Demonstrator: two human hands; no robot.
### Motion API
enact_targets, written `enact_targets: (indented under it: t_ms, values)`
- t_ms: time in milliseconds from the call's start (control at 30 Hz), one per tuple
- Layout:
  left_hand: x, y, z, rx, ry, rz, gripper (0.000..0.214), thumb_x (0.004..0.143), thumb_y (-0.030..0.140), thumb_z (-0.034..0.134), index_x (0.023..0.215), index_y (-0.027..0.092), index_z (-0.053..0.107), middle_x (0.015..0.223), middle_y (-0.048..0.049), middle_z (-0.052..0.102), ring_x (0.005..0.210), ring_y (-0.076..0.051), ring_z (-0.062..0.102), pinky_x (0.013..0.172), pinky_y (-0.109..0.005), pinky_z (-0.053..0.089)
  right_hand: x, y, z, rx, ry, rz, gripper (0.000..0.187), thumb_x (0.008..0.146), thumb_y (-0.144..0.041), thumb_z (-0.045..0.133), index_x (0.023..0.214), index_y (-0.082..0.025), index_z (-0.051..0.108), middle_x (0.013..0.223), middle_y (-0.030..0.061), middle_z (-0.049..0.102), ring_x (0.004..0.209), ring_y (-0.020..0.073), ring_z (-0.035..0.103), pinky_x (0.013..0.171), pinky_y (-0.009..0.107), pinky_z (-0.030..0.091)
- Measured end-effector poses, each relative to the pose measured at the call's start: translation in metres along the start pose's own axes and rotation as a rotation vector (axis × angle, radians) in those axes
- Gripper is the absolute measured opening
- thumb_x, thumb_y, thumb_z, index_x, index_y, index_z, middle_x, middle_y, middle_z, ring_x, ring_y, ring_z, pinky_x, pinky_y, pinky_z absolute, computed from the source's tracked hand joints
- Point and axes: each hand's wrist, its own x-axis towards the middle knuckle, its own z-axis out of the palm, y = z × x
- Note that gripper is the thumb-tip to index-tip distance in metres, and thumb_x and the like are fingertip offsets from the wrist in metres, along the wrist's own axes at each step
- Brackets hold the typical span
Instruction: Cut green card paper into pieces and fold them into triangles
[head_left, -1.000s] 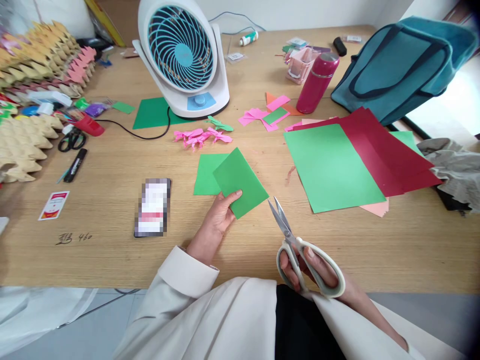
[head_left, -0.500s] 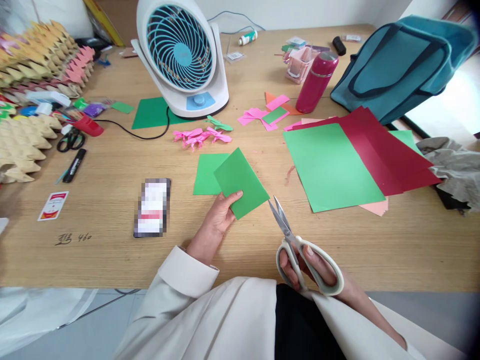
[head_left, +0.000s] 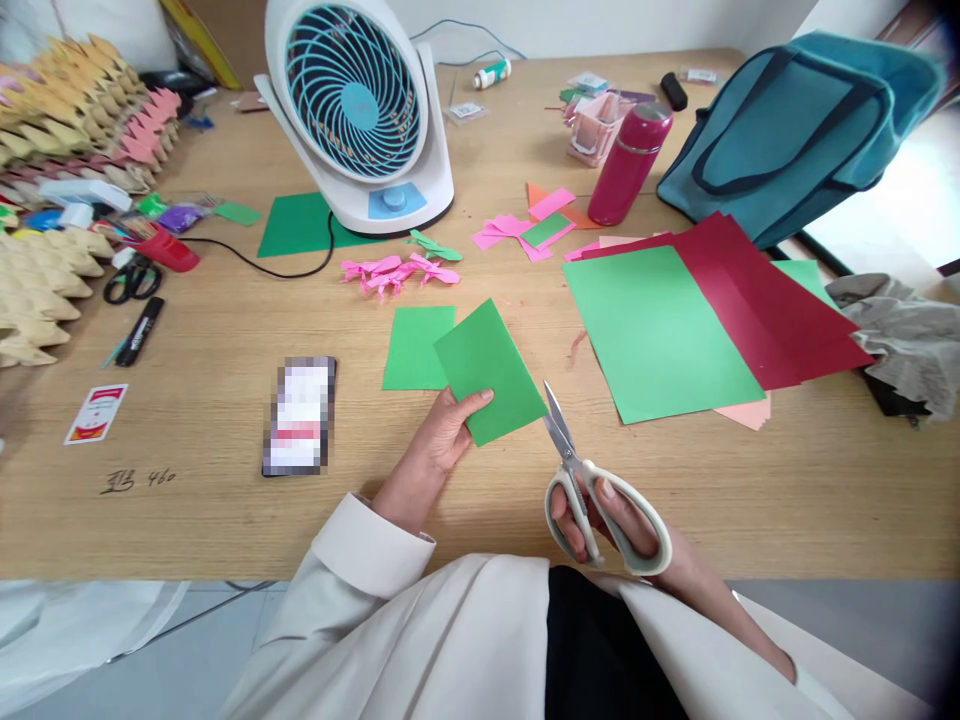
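Between thumb and fingers, my left hand [head_left: 448, 430] pinches a piece of green paper [head_left: 491, 365], tilted above the table. My right hand [head_left: 600, 520] has its thumb and fingers through the white handles of a pair of scissors [head_left: 571, 455]. The scissors' blades are slightly apart, their tips at the paper's right corner; whether they touch it I cannot tell. Another green paper piece [head_left: 416, 350] lies on the table, just behind the held one. Farther back are folded pink paper figures [head_left: 397, 272] and a folded green one [head_left: 435, 246].
A fan [head_left: 360, 110] stands at the back, its cord running left. Left of my hand lies a phone [head_left: 300, 415]. Large green sheets [head_left: 664, 335] and red sheets [head_left: 765, 310] lie on the right, before a pink bottle [head_left: 631, 165] and a teal bag [head_left: 787, 140]. Black-handled scissors [head_left: 133, 280] lie far left.
The scissors have moved slightly up and left toward the paper's corner, and their blades have closed a little. The held green paper has shifted slightly right.
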Motion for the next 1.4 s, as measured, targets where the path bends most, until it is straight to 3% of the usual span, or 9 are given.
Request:
enact_targets:
  t_ms: [200, 400, 767, 1067, 1400]
  values:
    - [0.0, -0.004, -0.001, 0.032, -0.02, -0.006, 0.056, 0.06, 0.02, 0.088, 0.113, 0.017, 0.069, 0.104, -0.0081, 0.077, 0.107, -0.028, 0.069, 0.099, -0.04, 0.051, 0.005, 0.002, 0.002, -0.006, 0.037, -0.014, 0.052, 0.096, -0.062, 0.037, 0.094, -0.016, 0.059, 0.067, 0.0018, 0.055, 0.058, 0.0132, 0.05, 0.058, 0.026, 0.041]
    - [0.0, -0.005, -0.002, 0.046, -0.044, -0.018, 0.044, 0.061, 0.022, 0.088, 0.102, 0.016, 0.072, 0.103, -0.0085, 0.077, 0.107, -0.028, 0.069, 0.099, -0.04, 0.051, 0.008, -0.001, 0.006, -0.001, 0.069, -0.017, 0.051, 0.096, -0.063, 0.038, 0.093, -0.017, 0.058, 0.063, 0.0004, 0.055, 0.054, 0.0131, 0.05, 0.056, 0.027, 0.039]
    - [0.001, -0.006, -0.003, 0.036, -0.044, -0.01, 0.057, 0.062, 0.021, 0.088, 0.115, 0.017, 0.068, 0.107, -0.0077, 0.077, 0.107, -0.027, 0.069, 0.099, -0.041, 0.05, 0.011, 0.021, 0.0, 0.065, 0.098, -0.082, 0.046, 0.097, -0.06, 0.039, 0.088, -0.018, 0.058, 0.055, -0.0023, 0.049, 0.045, 0.0102, 0.042, 0.045, 0.025, 0.03]
    - [0.001, -0.004, -0.005, 0.07, -0.082, -0.025, 0.045, 0.06, 0.023, 0.089, 0.1, 0.014, 0.072, 0.106, -0.0095, 0.077, 0.108, -0.029, 0.069, 0.096, -0.039, 0.051, 0.012, 0.02, 0.003, 0.089, 0.072, -0.048, 0.049, 0.095, -0.064, 0.042, 0.089, -0.018, 0.059, 0.056, -0.0017, 0.05, 0.048, 0.0112, 0.045, 0.047, 0.025, 0.035]
    - [-0.002, -0.005, -0.004, 0.094, -0.098, -0.053, 0.047, 0.06, 0.023, 0.089, 0.103, 0.014, 0.072, 0.106, -0.0094, 0.077, 0.1, -0.027, 0.071, 0.092, -0.039, 0.053, 0.019, 0.012, 0.005, 0.044, 0.112, -0.065, 0.052, 0.093, -0.067, 0.041, 0.088, -0.018, 0.058, 0.057, -0.0003, 0.052, 0.049, 0.0125, 0.048, 0.048, 0.026, 0.037]
